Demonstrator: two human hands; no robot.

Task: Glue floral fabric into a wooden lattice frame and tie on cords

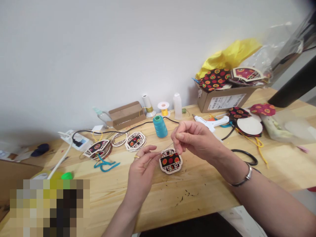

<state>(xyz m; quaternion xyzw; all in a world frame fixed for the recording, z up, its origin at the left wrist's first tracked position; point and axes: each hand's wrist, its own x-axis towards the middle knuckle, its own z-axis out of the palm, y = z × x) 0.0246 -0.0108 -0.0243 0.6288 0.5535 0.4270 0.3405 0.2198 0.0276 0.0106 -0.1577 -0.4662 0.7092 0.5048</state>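
Note:
My left hand (145, 164) is closed in a pinch at the upper left edge of a scalloped ornament (171, 160), which has a pale lattice frame over dark floral fabric. A thin thread (170, 145) runs from those fingertips up to my right hand (190, 136). The right fingers are pinched together on the thread, just above the ornament; whether a needle is in them I cannot tell. Behind my hands stands a cone of teal thread (160, 126).
Stacked lattice pieces (135, 141) and a fan-shaped piece (98, 148) with blue cord lie left. A white glue gun (212, 123) and round fabric pieces (249, 126) lie right. A full cardboard box (225, 97) stands behind. Dark scraps (184, 197) dot the table.

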